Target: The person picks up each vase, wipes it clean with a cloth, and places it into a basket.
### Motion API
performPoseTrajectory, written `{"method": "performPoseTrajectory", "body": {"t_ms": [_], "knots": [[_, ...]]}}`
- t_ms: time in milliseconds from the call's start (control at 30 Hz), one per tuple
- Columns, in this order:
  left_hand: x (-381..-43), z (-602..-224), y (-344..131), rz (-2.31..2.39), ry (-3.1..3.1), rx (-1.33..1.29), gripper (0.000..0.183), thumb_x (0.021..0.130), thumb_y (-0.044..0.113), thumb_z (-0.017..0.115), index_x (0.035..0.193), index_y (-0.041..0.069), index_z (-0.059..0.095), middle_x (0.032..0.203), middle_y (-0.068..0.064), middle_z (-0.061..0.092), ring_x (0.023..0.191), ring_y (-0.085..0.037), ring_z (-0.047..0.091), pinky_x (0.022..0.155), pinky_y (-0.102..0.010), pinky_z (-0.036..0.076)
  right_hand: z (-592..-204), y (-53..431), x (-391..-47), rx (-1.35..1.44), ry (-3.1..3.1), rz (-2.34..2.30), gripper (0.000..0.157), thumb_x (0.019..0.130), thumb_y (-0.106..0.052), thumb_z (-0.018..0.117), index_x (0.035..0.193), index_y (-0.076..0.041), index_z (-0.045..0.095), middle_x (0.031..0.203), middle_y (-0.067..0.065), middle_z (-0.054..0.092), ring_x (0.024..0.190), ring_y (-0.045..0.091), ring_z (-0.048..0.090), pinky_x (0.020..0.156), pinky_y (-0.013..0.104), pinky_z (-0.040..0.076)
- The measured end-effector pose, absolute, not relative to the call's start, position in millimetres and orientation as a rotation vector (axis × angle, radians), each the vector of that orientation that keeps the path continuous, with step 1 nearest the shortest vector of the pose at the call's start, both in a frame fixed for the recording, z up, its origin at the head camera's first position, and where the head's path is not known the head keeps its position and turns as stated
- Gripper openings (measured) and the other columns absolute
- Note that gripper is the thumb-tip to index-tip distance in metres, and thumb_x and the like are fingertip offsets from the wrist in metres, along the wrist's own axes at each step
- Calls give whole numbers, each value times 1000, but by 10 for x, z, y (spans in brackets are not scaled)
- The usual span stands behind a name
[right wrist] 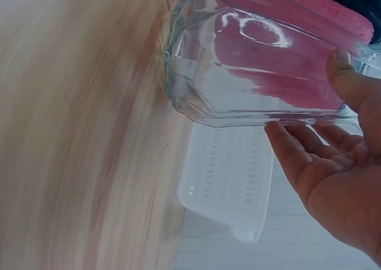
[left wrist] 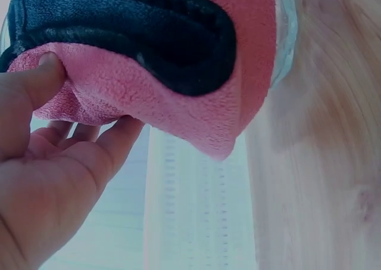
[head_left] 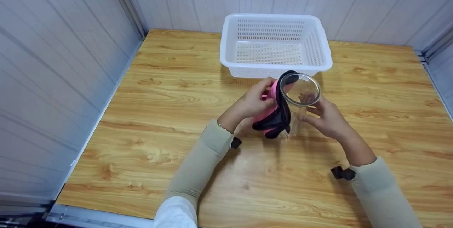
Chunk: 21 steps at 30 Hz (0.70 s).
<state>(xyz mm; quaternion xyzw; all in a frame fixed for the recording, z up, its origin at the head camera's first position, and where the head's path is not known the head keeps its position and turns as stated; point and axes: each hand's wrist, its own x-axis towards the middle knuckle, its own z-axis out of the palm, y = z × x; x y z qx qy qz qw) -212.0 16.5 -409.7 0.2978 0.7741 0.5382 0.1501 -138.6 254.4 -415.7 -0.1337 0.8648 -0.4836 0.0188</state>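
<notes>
Two forearms (head_left: pixel 201 162) — left hand (head_left: pixel 254 100) grips one cloth (left wrist: pixel 161 103), right hand (head_left: pixel 327 118) one glass jar (right wrist: pixel 250 67).

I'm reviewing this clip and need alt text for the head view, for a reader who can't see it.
A person's left hand holds a pink-and-black cloth beside a clear glass jar gripped by the right hand, over a wood-grain table. A white perforated basket stands beyond them, before pale panelled walls.
</notes>
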Motion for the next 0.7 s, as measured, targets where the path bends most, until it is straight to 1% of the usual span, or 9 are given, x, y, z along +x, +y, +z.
{"method": "performPoseTrajectory", "body": {"t_ms": [100,133,233,333,500,600,700], "knots": [[-2126,-4109,169,1497,2253,840,35,88,-1,59,121,6,50,110,-9,58,107,-18,59,87,-25,50,-4154,2532,-1382,-399,2681,-1495,62,83,-5,73,136,1,43,137,24,51,128,32,48,101,33,45],[-2127,-4109,168,1483,2260,837,33,88,0,59,120,6,50,107,-8,57,105,-18,59,85,-24,50,-4154,2529,-1382,-395,2681,-1494,61,83,-5,73,136,1,43,138,24,51,128,33,48,101,36,45],[-2131,-4119,157,1439,2271,822,28,89,1,60,114,5,49,103,-6,55,100,-15,57,80,-22,48,-4169,2533,-1386,-387,2679,-1494,62,83,-5,73,136,1,42,139,24,50,129,33,47,100,29,45],[-2135,-4157,142,1401,2270,793,23,89,1,60,108,5,47,100,-6,54,98,-15,57,77,-21,47,-4182,2535,-1386,-390,2676,-1504,61,83,-6,73,136,2,42,139,24,49,129,34,47,100,26,45],[-2146,-4256,114,1307,2287,714,24,88,0,61,106,8,46,95,-4,51,94,-15,54,74,-22,45,-4189,2537,-1380,-403,2683,-1497,66,83,-9,73,139,0,39,140,24,48,130,35,46,98,21,45],[-2157,-4313,103,1261,2294,686,26,88,1,61,106,10,46,92,-2,51,93,-15,53,74,-22,44,-4187,2532,-1375,-408,2681,-1495,68,83,-9,73,141,-2,37,141,24,47,131,35,46,98,20,46],[-2165,-4345,91,1244,2296,676,26,87,1,61,106,10,46,90,-1,50,92,-14,52,74,-22,43,-4179,2518,-1370,-409,2657,-1539,71,82,-7,74,142,-3,35,140,24,47,130,36,46,99,25,46]]}}
